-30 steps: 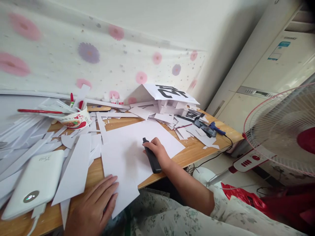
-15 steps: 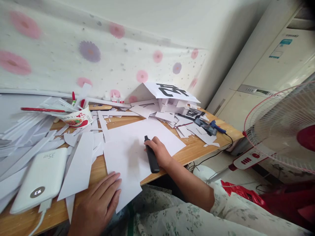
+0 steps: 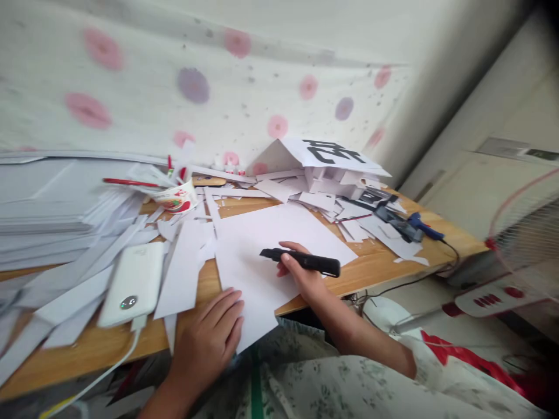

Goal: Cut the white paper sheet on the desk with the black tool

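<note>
A large white sheet (image 3: 257,233) lies on the wooden table near its front edge. My left hand (image 3: 213,331) rests flat on the sheet's lower left edge and the wood beside it, fingers stretched out and holding nothing. Above the right part of the sheet, my right hand (image 3: 301,270) grips a black cutter-like tool (image 3: 312,262) between thumb and fingers. The tool lies nearly level, its narrow tip pointing left over the sheet. Whether a blade sticks out is too blurred to tell.
White strips and a power bank (image 3: 133,285) with a cable lie left. Behind are a paper cup (image 3: 177,198) of scraps and a paper model (image 3: 332,180). A blue glue gun (image 3: 423,227) lies right, its cord hanging over the edge; a fan (image 3: 533,233) stands beyond.
The black tool has turned from steep to nearly level, its tip now pointing left. The view has swung left, so the scene appears shifted right. My left hand still lies on the sheet's edge.
</note>
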Available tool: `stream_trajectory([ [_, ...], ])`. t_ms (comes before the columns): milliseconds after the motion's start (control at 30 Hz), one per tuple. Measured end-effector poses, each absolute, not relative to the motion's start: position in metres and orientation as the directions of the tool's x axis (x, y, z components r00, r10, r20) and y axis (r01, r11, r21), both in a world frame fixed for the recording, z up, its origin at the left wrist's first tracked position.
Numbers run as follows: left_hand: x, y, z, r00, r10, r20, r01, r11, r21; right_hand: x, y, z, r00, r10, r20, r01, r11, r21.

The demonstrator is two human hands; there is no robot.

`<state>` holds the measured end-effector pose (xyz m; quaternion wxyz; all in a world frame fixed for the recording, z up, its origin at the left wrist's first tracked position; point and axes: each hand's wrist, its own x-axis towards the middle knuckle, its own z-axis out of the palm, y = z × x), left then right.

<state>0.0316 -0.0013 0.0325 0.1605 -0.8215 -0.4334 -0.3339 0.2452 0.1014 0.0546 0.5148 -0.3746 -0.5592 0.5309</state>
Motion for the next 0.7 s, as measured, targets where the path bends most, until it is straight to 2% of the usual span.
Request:
stream_trajectory([
  [167,0.035,-0.005,0.033,0.367,0.675,0.640,0.847,-0.527,0.070,0.247,0.101,0.053,-0.163,0.975,0.152,-0.106,0.135,-0.985],
  [400,0.035,-0.007,0.038,0.370,0.714,0.594,0.851,-0.517,0.091,0.239,0.090,0.054,-0.060,0.958,0.279,0.177,0.285,-0.942],
  [567,0.035,-0.007,0.039,0.384,0.718,0.581,0.848,-0.523,0.086,0.237,0.086,0.054,-0.166,0.931,0.326,0.316,0.364,-0.876],
  [700,0.037,-0.004,0.037,0.375,0.715,0.590,0.849,-0.521,0.092,0.237,0.084,0.055,-0.224,0.903,0.367,0.354,0.426,-0.833],
])
